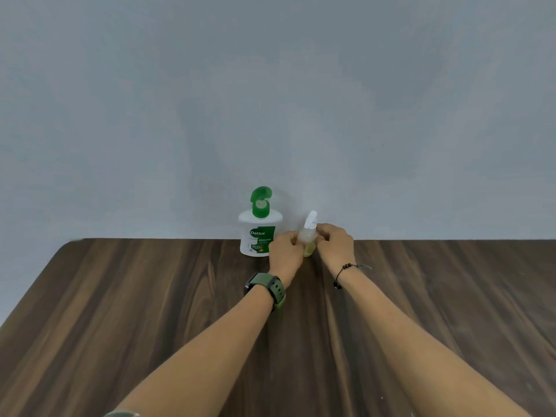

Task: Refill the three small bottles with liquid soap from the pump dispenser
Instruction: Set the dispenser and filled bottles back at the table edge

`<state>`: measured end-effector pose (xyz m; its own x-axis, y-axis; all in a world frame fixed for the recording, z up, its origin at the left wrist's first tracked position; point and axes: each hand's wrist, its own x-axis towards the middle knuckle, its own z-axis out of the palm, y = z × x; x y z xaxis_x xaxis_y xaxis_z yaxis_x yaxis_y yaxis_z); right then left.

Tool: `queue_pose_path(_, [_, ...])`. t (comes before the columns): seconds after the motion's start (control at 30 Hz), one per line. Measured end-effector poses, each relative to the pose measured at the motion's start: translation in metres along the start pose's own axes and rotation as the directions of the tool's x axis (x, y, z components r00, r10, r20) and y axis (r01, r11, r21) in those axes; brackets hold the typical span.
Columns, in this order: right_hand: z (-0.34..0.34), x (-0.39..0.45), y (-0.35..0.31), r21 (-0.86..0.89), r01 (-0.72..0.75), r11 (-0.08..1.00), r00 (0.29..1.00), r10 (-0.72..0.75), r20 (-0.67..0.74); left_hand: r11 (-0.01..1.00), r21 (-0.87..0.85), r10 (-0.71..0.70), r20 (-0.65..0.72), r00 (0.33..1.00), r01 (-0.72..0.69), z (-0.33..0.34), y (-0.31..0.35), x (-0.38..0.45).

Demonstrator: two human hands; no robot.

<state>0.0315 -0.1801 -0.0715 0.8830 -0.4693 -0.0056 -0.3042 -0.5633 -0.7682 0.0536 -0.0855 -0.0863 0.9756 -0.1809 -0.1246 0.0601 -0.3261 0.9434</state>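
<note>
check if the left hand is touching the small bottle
Touching: the head view shows the left hand's fingers curled against the small bottle's side.

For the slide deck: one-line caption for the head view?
Both hands hold a small bottle beside the dispenser on the table.

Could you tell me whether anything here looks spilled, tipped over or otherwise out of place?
No spill shows on the table. The pump dispenser stands upright. One oddity: only one small bottle is visible, held between the left hand and right hand; the task names three.
</note>
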Motion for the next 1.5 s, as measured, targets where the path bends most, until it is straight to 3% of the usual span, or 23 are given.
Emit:
queue_pose_path(0.3, [-0.021, -0.026, -0.014, -0.062, -0.169, 0.984, 0.985, 0.171, 0.019, 0.994, 0.044, -0.101, 0.050, 0.994, 0.098, -0.015, 0.008, -0.033])
queue_pose_path(0.4, [-0.040, -0.063, -0.020, -0.039, -0.181, 0.983, 0.982, 0.183, 0.051, 0.990, 0.037, -0.141, 0.044, 0.989, 0.140, -0.027, 0.018, -0.073])
queue_pose_path(0.67, [-0.095, -0.205, -0.019, 0.037, -0.146, 0.989, 0.982, 0.140, 0.126, 0.993, 0.072, -0.092, 0.047, 0.995, 0.089, -0.059, 0.040, -0.231])
queue_pose_path(0.9, [-0.112, -0.345, 0.025, 0.068, -0.131, 0.989, 0.961, 0.110, 0.255, 0.992, 0.064, -0.117, 0.085, 0.990, 0.111, -0.052, -0.007, -0.384])
queue_pose_path(1.1, [-0.115, -0.436, 0.066, -0.008, -0.081, 0.997, 0.936, 0.079, 0.343, 0.982, 0.032, -0.185, 0.027, 0.982, 0.184, -0.042, -0.047, -0.479])
queue_pose_path(1.3, [-0.112, -0.482, 0.095, -0.032, -0.051, 0.998, 0.912, 0.060, 0.406, 0.975, 0.069, -0.210, -0.008, 0.978, 0.210, -0.031, -0.071, -0.527])
queue_pose_path(1.5, [-0.110, -0.488, 0.103, -0.024, -0.083, 0.996, 0.871, 0.084, 0.484, 0.982, 0.121, -0.147, -0.010, 0.989, 0.147, -0.018, -0.078, -0.537])
